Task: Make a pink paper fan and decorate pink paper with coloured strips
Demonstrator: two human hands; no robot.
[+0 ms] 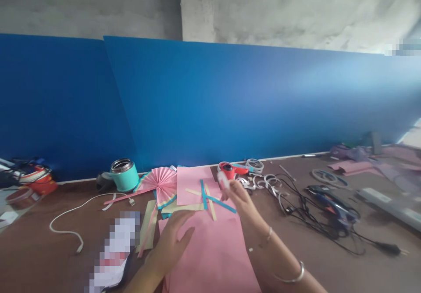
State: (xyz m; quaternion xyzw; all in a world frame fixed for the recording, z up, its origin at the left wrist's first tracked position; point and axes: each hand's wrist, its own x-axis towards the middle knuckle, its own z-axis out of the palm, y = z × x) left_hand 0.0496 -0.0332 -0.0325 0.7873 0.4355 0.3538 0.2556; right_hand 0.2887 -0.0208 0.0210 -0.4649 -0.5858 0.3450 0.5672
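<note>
My left hand (174,238) is open over the left side of a pink paper sheet (217,244), fingers apart and nothing in them. My right hand (241,196) is closed round a small whitish object (223,180), too blurred for its kind to show. Just beyond that hand lies a red-orange tool (227,170), partly covered. Another pink sheet (187,176) lies farther back, with blue strips (220,204) and cream strips (210,205) of paper across it. To the left sits a pleated pink paper fan (159,182) with blue and yellow edging.
A teal metal-lined container (125,176) stands against the blue partition (230,104). On the left are a white cable (66,212) and a phone-like item (115,253). Tape curls (263,181), black cords (305,214), a dark corded tool (333,207) and a power strip (391,205) lie right.
</note>
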